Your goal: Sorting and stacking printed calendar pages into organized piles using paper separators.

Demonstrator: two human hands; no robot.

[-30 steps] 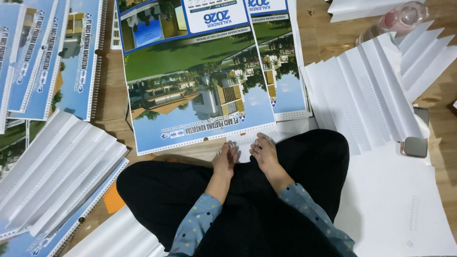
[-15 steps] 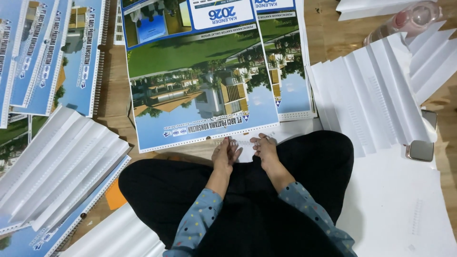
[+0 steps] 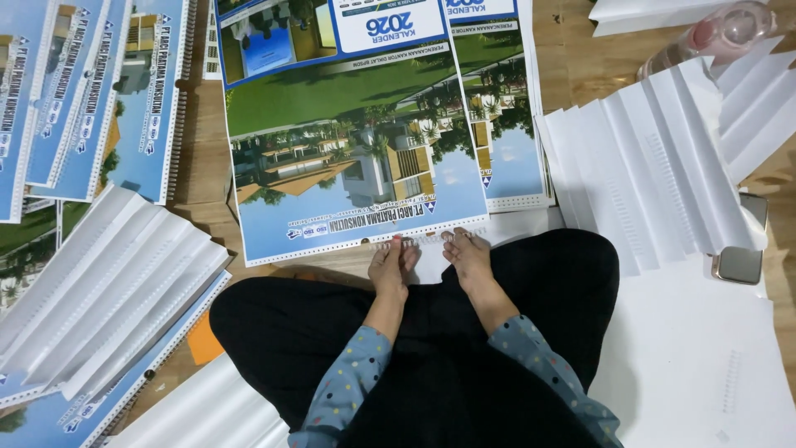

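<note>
Wooden floor carries everything; person sits cross-legged in black trousers, dotted blue sleeves, view straight down.

Big calendar sheet lies flat right in front of the knees, printed side up with a building, lawn and sky picture. Its punched near edge faces the person. A second printed sheet pokes out from under it on the right.

Fanned stack of white punched sheets to the right, overlapping like steps. Another fanned white stack to the left, sitting on more printed sheets. Row of bound calendars with spiral edges at upper left. Plain white sheets at lower right beside the leg.

Clear plastic bottle lying at upper right, pinkish inside, partly over the white stack. Small grey metal block at the right stack's near corner.

Left hand and right hand are side by side, just apart, both at the big sheet's punched edge. Fingertips of both press down on a thin wire binding comb lying along that edge. Fingers bent, grip looks like a pinch on the wire on each side; how far they close around it is too small to tell for certain.
</note>
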